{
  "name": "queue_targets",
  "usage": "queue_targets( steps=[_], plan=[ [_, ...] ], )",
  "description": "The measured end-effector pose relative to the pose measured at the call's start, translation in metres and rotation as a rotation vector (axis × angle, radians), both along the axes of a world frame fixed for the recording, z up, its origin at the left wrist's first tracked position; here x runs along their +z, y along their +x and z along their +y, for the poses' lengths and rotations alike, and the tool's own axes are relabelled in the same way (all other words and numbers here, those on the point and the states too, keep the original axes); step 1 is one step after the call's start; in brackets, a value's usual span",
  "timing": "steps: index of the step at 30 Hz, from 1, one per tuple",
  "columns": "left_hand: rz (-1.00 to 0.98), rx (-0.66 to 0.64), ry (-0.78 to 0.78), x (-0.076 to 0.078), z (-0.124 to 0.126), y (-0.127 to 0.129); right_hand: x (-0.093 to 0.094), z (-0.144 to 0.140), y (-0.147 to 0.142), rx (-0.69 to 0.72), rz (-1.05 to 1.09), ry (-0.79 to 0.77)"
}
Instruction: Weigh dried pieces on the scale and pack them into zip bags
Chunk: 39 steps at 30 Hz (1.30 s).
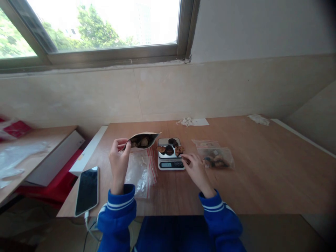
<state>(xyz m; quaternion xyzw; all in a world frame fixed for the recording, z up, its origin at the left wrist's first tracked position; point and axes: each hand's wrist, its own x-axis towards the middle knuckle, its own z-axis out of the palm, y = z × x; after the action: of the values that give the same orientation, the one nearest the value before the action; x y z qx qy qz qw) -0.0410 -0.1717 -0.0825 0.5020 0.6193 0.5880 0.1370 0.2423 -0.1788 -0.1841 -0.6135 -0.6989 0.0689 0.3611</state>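
Observation:
My left hand (119, 157) grips the near-left edge of an open pouch (154, 137), thumb at its mouth. Inside the dark interior lie several pale brown dried pieces (144, 142). A small digital scale (172, 170) stands to the right of the pouch, its display lit but too small to read surely. Dark dried pieces (169, 150) and orange-brown ones rest on its shiny plate. At the plate's right edge, the bent fingers of my right hand (195, 171) close at the near edge of an orange-brown dried piece (179, 150); their exact contact is partly hidden.
Clear zip bags (139, 173) with red seals lie below the pouch. A filled clear bag (219, 158) lies right of the scale. A phone (87, 191) with a cable lies at the table's left edge. Pale shreds (187, 121) and a white card (201, 122) lie at the back.

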Motion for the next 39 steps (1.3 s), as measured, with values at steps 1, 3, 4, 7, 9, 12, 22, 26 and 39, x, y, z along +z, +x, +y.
queue_targets(
  steps=[1,3,4,7,9,12,22,26,39],
  plan=[
    [0.005,-0.001,-0.008,0.000,-0.001,0.000,0.004,0.006,-0.003,0.010,0.009,0.001],
    [0.004,0.000,-0.014,0.001,-0.003,0.001,0.012,0.019,-0.012,0.047,0.014,-0.007],
    [0.000,0.000,-0.014,0.001,-0.004,0.002,0.016,0.027,-0.018,0.075,0.006,-0.015],
    [-0.015,-0.007,-0.016,0.000,-0.007,0.004,0.030,0.054,-0.040,0.184,-0.061,-0.041],
    [-0.022,-0.019,-0.018,0.000,-0.010,0.005,0.038,0.074,-0.056,0.245,-0.135,-0.052],
    [-0.019,-0.033,-0.011,-0.001,-0.012,0.004,0.041,0.100,-0.076,0.283,-0.268,-0.061],
    [-0.051,0.010,0.032,-0.003,0.000,0.001,0.026,0.106,-0.071,0.244,-0.397,-0.073],
    [-0.087,0.002,0.094,-0.003,0.012,0.004,0.034,0.071,-0.051,0.055,-0.169,0.044],
    [-0.160,0.153,0.174,-0.018,0.056,-0.004,-0.058,-0.020,0.016,-0.176,0.202,0.125]
  ],
)
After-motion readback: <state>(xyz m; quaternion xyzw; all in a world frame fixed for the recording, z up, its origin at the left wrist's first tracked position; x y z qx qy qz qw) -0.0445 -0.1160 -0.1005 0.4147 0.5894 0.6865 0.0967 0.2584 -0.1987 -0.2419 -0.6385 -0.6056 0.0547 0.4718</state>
